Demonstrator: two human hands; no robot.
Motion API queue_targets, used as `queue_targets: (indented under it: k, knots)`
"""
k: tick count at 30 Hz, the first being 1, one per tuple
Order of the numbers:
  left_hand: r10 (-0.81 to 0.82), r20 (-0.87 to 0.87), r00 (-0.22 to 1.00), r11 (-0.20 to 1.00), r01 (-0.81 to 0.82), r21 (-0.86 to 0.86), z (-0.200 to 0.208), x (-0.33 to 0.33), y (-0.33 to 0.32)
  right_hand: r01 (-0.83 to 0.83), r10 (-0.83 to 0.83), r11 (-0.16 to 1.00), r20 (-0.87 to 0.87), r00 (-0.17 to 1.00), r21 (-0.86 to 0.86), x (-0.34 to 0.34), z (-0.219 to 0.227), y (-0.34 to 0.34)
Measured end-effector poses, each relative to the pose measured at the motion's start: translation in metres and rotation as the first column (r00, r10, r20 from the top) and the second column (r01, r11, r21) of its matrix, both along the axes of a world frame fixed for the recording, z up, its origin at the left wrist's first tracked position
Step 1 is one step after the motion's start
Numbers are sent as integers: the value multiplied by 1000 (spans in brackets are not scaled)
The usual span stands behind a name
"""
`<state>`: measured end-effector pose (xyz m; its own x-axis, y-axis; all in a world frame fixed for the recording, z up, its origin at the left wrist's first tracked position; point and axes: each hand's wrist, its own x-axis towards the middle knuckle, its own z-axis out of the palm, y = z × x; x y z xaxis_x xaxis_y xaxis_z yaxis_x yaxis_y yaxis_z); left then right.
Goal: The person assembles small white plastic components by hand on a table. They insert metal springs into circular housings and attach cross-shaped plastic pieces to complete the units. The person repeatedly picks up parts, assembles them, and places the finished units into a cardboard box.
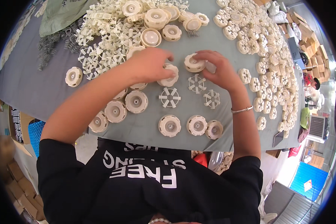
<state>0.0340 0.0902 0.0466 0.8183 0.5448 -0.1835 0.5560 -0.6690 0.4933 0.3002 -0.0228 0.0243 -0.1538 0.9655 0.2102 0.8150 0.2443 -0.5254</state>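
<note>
My left hand (150, 65) is closed on a round cream plastic cap (169, 77), its thumb lying over the cap's face. To its right, my right hand (219, 70) grips the edge of a second round cap (193, 63). A small pale translucent piece (210, 67) shows between that hand's thumb and fingers. Below the hands lie white spoked plastic wheels: one (169, 98) on the left, another (196, 83) in the middle and a third (212, 99) on the right. Nearer me, three round cups (170, 126) stand in a row with their hollow sides up.
A heap of white spoked wheels (104, 48) covers the far left of the grey cloth (227, 123), with dark coil springs (46, 50) beside it. More round caps (115, 111) lie under my left forearm. Many assembled round pieces (270, 74) spread along the right side.
</note>
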Motion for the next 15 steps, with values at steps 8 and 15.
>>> queue_targets:
  k: [8,15]
  knots:
    - [-69,247,967,981,21,192,-26,50,2,271,-362,930,-497,788,-247,47,-9,-2]
    - [-159,28,987,977,154,151,-31,94,2,423,-417,906,109,902,-32,46,-17,27]
